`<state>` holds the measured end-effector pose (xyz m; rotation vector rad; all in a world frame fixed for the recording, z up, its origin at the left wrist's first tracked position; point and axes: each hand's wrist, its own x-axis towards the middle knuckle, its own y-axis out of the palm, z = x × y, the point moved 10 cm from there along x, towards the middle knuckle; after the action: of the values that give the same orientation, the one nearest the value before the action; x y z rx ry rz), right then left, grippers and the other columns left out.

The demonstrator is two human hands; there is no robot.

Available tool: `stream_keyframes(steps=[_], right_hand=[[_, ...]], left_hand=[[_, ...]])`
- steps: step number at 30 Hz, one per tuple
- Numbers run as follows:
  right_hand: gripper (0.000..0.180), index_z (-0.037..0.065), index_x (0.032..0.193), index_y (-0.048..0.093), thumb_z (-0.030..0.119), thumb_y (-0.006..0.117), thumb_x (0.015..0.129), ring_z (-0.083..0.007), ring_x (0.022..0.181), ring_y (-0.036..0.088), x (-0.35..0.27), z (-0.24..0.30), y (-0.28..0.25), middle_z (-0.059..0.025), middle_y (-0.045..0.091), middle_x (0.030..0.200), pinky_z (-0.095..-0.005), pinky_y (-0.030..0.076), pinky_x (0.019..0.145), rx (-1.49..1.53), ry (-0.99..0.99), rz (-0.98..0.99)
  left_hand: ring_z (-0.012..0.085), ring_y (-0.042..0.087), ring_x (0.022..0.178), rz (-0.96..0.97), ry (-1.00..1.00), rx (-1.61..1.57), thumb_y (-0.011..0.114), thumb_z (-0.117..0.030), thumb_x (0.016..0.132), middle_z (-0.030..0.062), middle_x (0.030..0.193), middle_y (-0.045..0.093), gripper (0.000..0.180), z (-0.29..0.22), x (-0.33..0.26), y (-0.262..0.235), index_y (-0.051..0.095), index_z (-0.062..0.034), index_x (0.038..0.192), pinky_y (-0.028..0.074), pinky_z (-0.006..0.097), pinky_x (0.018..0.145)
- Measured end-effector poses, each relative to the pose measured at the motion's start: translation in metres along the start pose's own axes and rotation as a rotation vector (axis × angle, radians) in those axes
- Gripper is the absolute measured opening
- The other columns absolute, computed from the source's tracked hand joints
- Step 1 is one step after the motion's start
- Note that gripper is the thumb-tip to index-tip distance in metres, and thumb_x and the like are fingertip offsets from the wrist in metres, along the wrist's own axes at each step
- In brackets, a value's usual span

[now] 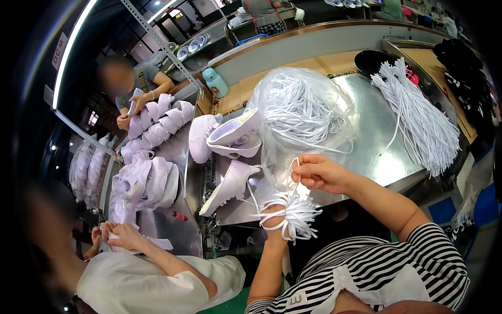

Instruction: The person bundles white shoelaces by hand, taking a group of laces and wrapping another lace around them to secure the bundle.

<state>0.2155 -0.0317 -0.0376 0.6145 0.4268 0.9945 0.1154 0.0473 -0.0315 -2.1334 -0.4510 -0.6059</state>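
While the right hand (320, 173) pinches a lace (291, 170) in its fingers just in front of the clear bag (269, 145), the left hand (273, 221) grasps a lace bunch (299, 215).

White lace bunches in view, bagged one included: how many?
3: a heap in the clear bag, a loose bundle at the metal bench's right side, and a bunch in the wearer's left hand. More could be hidden.
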Motion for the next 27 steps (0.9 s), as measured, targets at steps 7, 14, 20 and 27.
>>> stream_keyframes(steps=[7, 14, 20, 27], right_hand=[[0.016, 0.002, 0.092, 0.060, 0.018, 0.058, 0.093, -0.0026, 0.046, 0.035, -0.026, 0.005, -0.014, -0.0001, 0.054, 0.065, -0.0179, 0.023, 0.041, -0.037, -0.006, -0.044], [0.021, 0.004, 0.108, 0.060, 0.019, 0.055, 0.094, -0.0014, 0.052, 0.045, -0.025, 0.012, -0.007, -0.0005, 0.061, 0.074, -0.0169, 0.033, 0.048, -0.341, -0.117, -0.080], [0.063, 0.006, 0.138, 0.037, 0.018, 0.068, 0.084, -0.0146, 0.095, 0.055, -0.042, 0.020, -0.023, -0.0104, 0.048, 0.124, -0.0256, 0.051, 0.072, -0.731, -0.357, -0.221], [0.016, 0.000, 0.100, 0.065, 0.007, 0.061, 0.086, -0.0045, 0.070, 0.051, -0.027, -0.003, -0.020, 0.0016, 0.061, 0.080, -0.0219, 0.043, 0.063, -0.559, -0.175, -0.250]], left_hand=[[0.0289, 0.057, 0.061, -0.177, -0.287, -0.333, 0.070, -0.021, 0.072, 0.0143, 0.066, 0.057, 0.022, 0.035, -0.002, -0.001, 0.063, -0.0006, 0.078, 0.042, 0.038, 0.057], [0.0269, 0.059, 0.070, -0.191, -0.414, -0.497, 0.066, -0.023, 0.077, 0.0119, 0.075, 0.062, 0.026, 0.032, 0.000, -0.001, 0.066, -0.0007, 0.090, 0.045, 0.037, 0.063], [0.0241, 0.062, 0.084, -0.246, -0.502, -0.682, 0.064, -0.023, 0.079, 0.0121, 0.094, 0.064, 0.031, 0.064, 0.002, 0.004, 0.060, 0.0000, 0.099, 0.048, 0.035, 0.077], [0.0204, 0.065, 0.077, -0.136, -0.648, -1.062, 0.056, -0.022, 0.086, 0.0118, 0.092, 0.066, 0.027, 0.069, 0.004, 0.026, 0.060, 0.0005, 0.101, 0.054, 0.032, 0.065]])
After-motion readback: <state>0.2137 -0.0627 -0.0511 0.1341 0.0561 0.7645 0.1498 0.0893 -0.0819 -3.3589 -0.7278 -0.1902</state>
